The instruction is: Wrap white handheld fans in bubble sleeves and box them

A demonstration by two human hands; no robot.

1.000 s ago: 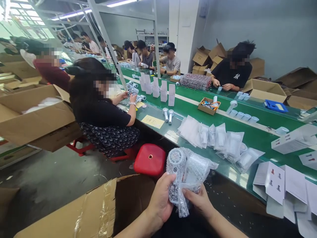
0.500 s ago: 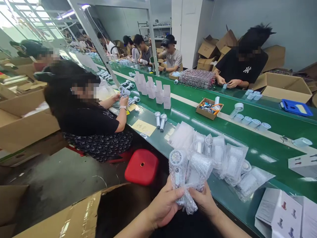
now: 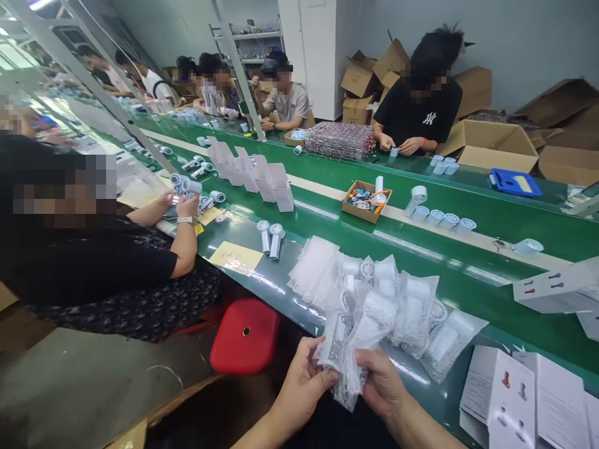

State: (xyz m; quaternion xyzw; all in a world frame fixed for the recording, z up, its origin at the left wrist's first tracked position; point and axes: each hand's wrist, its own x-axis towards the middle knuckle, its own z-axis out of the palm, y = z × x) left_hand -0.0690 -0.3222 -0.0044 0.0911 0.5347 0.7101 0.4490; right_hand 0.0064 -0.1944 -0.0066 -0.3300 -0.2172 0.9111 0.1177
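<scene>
Low in front of me, my left hand [image 3: 306, 383] is closed around the lower part of a handheld fan in a bubble-wrap bag [image 3: 336, 333]. My right hand [image 3: 381, 381] grips a second bagged fan [image 3: 375, 312] by its bunched lower end. The two bags lean against each other, and their bottom ends overlap between my fingers. Just beyond them on the bench lie several more bagged white fans [image 3: 415, 305], beside a stack of flat bubble-wrap bags [image 3: 312, 265].
Two bare fans [image 3: 270, 240] and a yellow paper [image 3: 235, 257] lie to the left. White printed boxes [image 3: 510, 393] stand at right. Farther off are a small tool box [image 3: 365, 202] and the green belt [image 3: 318, 227]. A red stool [image 3: 246, 337] stands near a seated co-worker [image 3: 93, 249].
The view has turned right, so the bench things appear farther left. Both hands still hold the bagged fans; the left one has tilted, and its round head no longer faces me plainly.
</scene>
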